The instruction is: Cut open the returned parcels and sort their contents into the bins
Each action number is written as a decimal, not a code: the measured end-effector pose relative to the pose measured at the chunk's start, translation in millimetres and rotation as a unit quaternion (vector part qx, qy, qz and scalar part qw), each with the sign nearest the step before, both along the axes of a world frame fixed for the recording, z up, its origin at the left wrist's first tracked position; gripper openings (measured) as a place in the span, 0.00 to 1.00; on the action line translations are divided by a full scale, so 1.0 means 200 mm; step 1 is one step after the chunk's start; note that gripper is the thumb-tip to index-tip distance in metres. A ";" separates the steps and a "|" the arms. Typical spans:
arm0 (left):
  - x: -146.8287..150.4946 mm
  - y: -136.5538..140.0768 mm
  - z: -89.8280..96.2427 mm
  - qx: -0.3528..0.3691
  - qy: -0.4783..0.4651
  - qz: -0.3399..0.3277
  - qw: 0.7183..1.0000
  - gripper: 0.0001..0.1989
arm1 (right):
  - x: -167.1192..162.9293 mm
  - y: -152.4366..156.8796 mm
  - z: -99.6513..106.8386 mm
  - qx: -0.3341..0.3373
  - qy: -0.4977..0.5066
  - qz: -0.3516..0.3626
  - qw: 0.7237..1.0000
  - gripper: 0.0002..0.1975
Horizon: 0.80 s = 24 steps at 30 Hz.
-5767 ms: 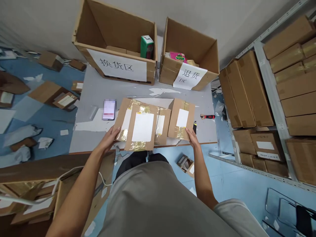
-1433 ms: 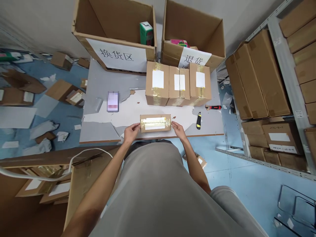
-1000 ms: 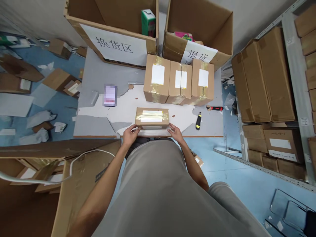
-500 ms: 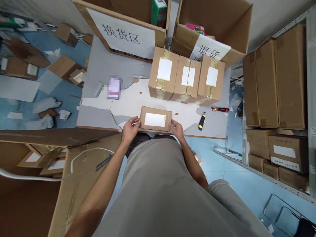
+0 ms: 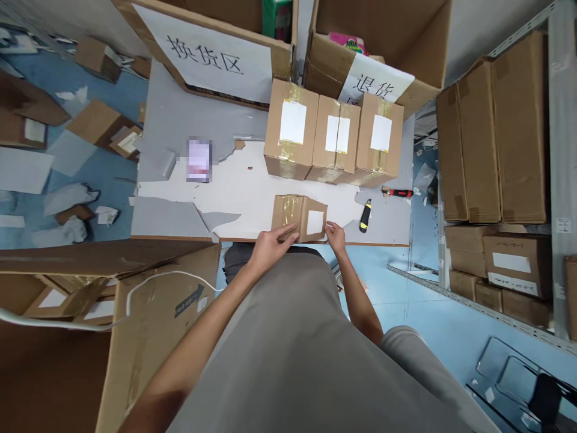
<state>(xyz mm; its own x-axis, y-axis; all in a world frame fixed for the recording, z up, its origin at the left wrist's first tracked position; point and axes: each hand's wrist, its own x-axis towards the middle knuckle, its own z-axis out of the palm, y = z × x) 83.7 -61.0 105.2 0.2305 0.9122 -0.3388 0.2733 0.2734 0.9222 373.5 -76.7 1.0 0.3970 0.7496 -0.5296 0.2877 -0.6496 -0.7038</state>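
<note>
A small cardboard box (image 5: 286, 210) stands near the table's front edge, between my two hands. Clear tape runs across its left face, and a white label is on the face toward the right. My left hand (image 5: 271, 248) has its thumb and fingers against the box's near left side. At the right edge, the bent fingers of my right hand (image 5: 336, 236) grip the box by its side. A black and yellow utility knife (image 5: 365, 216) lies on the table to the right. Beyond it lies a red and black cutter (image 5: 397, 192).
Three taped, labelled boxes (image 5: 291, 120) stand in a row behind. Two large open cartons with paper signs (image 5: 216, 57) line the back. A blurred purple pack (image 5: 199, 160) lies left on the table (image 5: 157, 213). A big open carton (image 5: 166, 337) is at my left, and shelving (image 5: 561, 198) at my right.
The small box has been turned between my hands: its label, earlier facing up, now faces right and a taped face shows. My left hand has moved rightward along it.
</note>
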 end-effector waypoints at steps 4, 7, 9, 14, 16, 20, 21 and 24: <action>-0.20 0.06 -0.13 -0.020 0.070 0.088 0.993 0.26 | -0.12 -0.03 0.07 0.022 0.006 0.017 1.000 0.18; -0.33 0.12 -0.26 -0.036 0.074 0.160 0.984 0.24 | -0.24 -0.04 0.14 0.050 0.007 0.063 0.997 0.11; -0.39 0.16 -0.34 -0.051 0.073 0.191 0.978 0.22 | -0.32 -0.04 0.18 0.054 0.006 0.090 0.994 0.08; -0.54 0.19 -0.52 -0.088 0.089 0.239 0.963 0.20 | -0.51 -0.02 0.34 0.096 0.012 0.179 0.979 0.11; -0.63 0.20 -0.56 -0.108 0.090 0.260 0.955 0.22 | -0.63 -0.02 0.42 0.141 0.024 0.240 0.960 0.14; -0.77 0.22 -0.60 -0.140 0.106 0.283 0.943 0.25 | -0.91 -0.02 0.56 0.196 0.037 0.373 0.906 0.18; -0.78 0.22 -0.60 -0.145 0.109 0.282 0.942 0.25 | -0.97 -0.01 0.59 0.201 0.029 0.396 0.896 0.20; -0.80 0.22 -0.60 -0.156 0.111 0.274 0.942 0.25 | -1.04 0.02 0.62 0.208 0.002 0.427 0.880 0.23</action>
